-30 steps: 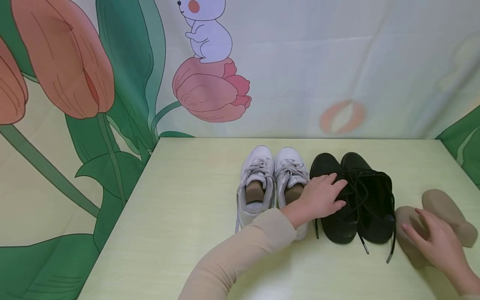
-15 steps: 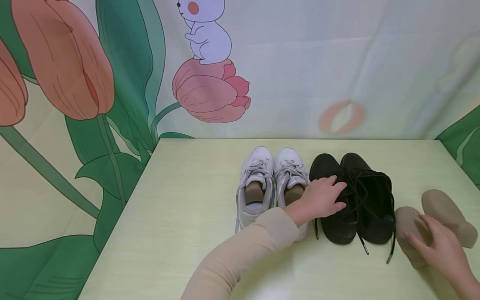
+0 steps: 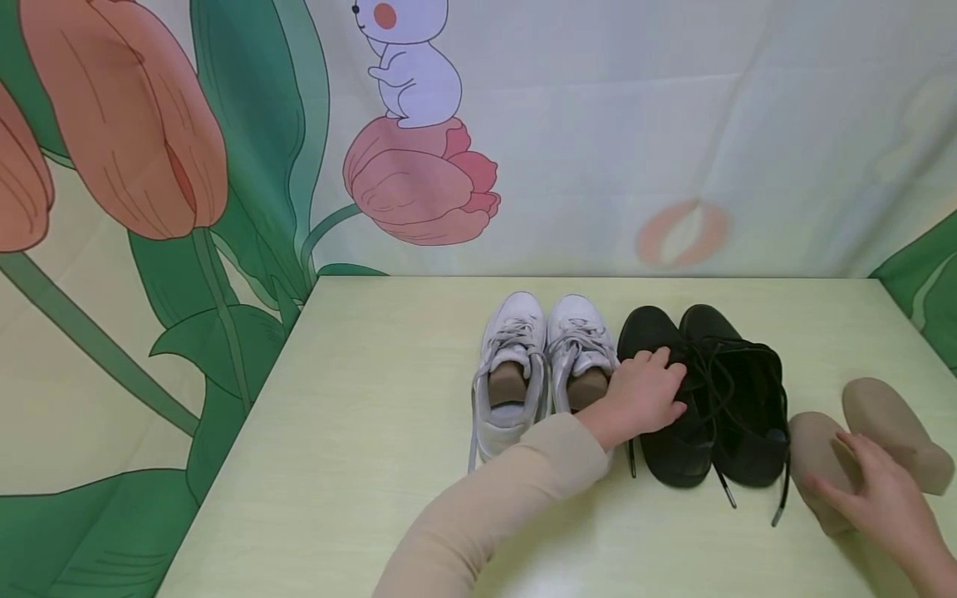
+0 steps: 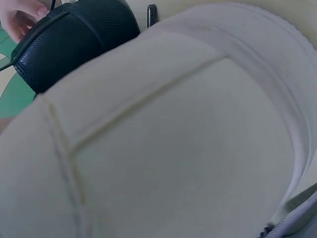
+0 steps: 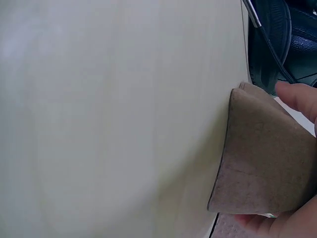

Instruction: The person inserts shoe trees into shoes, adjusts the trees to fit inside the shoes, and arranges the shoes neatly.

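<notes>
In the head view my left hand (image 3: 646, 394) holds the upper of the left black lace-up shoe (image 3: 691, 453), its fingers bent over the opening near the laces. The right black shoe (image 3: 748, 448) stands beside it, its opening facing up. My right hand (image 3: 885, 502) grips a taupe shoe tree (image 3: 811, 440) that lies on the table; in the right wrist view my thumb and fingers lie on opposite sides of this shoe tree (image 5: 267, 153). A second shoe tree (image 3: 890, 419) lies just behind that hand.
Two white sneakers (image 3: 516, 332) stand left of the black pair, each with a shoe tree (image 3: 507, 384) inside. The left forearm partly covers the right sneaker. A lace end (image 3: 777, 507) trails on the pale table (image 3: 336, 457). A printed cloth (image 3: 568, 183) hangs behind.
My left hand shifts very slightly on the black shoe, its fingers more bent. My right hand moves a little right and down along the shoe tree. The shoes stay in place.
</notes>
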`<state>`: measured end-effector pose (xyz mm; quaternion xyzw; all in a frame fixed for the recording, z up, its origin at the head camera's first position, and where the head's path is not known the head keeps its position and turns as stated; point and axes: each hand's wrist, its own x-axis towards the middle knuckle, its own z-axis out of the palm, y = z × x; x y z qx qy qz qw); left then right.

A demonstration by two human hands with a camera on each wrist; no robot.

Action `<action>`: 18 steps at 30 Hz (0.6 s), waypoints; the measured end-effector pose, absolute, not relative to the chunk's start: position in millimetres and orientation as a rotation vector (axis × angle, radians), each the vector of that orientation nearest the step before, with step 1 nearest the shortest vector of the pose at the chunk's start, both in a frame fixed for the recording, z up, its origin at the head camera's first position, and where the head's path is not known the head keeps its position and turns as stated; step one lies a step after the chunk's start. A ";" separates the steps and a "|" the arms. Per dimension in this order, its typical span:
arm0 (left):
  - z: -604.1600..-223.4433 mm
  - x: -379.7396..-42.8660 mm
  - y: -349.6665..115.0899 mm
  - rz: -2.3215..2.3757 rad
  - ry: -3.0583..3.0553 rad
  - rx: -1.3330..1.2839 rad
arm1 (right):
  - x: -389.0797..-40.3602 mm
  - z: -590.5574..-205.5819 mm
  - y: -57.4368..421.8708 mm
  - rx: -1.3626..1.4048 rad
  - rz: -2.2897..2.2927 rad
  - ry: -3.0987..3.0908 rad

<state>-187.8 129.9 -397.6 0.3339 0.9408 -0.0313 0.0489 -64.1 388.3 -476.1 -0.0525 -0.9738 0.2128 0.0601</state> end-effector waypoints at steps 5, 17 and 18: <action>-400.0 -188.1 130.4 -0.115 2.893 1.019 | -65.1 -475.1 388.5 -0.197 0.636 -2.992; -403.4 -188.0 131.3 -0.190 2.908 1.027 | -64.8 -476.5 395.8 -0.215 0.631 -3.057; -403.5 -187.8 131.5 -0.197 2.913 1.025 | -64.2 -476.6 396.7 -0.205 0.632 -3.059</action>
